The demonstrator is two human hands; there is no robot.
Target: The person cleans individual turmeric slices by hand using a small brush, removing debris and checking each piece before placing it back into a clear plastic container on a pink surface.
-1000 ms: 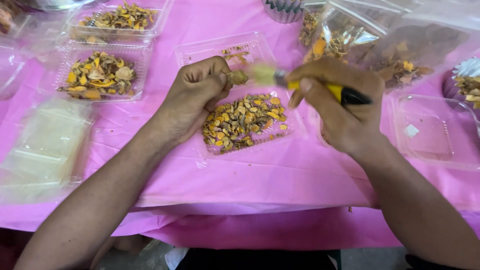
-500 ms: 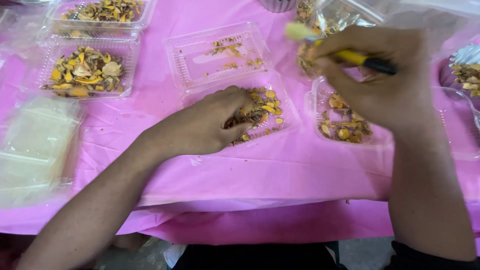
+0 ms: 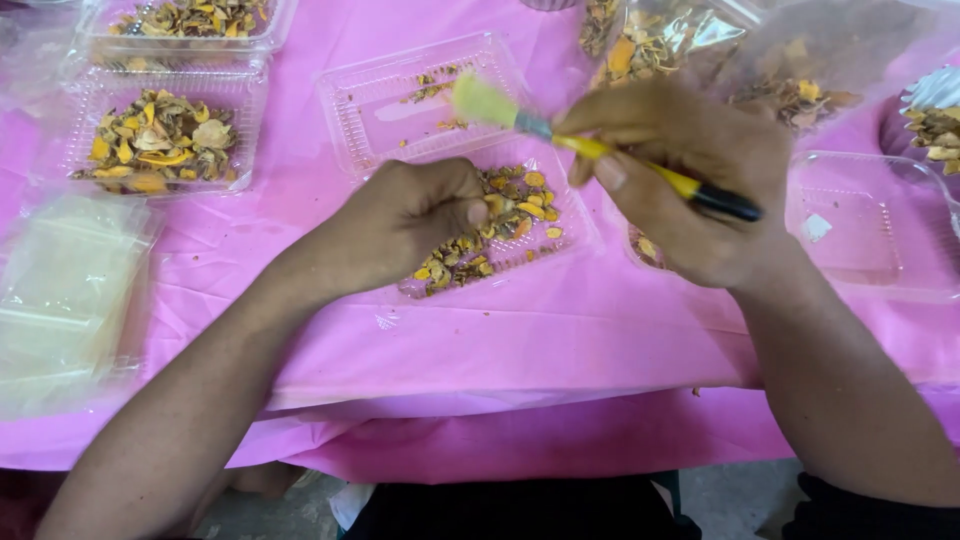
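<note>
My left hand (image 3: 410, 225) rests curled over a clear hinged plastic container (image 3: 395, 105), in the half that holds dried yellow and brown pieces (image 3: 520, 205). Its thumb and fingertips pinch one piece at the edge of the pile. My right hand (image 3: 690, 175) hovers just right of it, gripping a small brush (image 3: 600, 150) with a yellow handle and a black end. The brush's pale yellow bristles point left, above the container's nearly bare lid half.
A pink cloth (image 3: 500, 340) covers the table. Two filled clear containers (image 3: 160, 140) sit at the far left, above a stack of clear plastic (image 3: 60, 300). An empty clear container (image 3: 870, 230) lies right, with a bag of dried pieces (image 3: 700, 50) and a foil cup (image 3: 935, 110) behind.
My right hand, which had lifted up and to the right with the brush, has come back down toward the centre. My left hand stayed on the container, fingers curling tighter.
</note>
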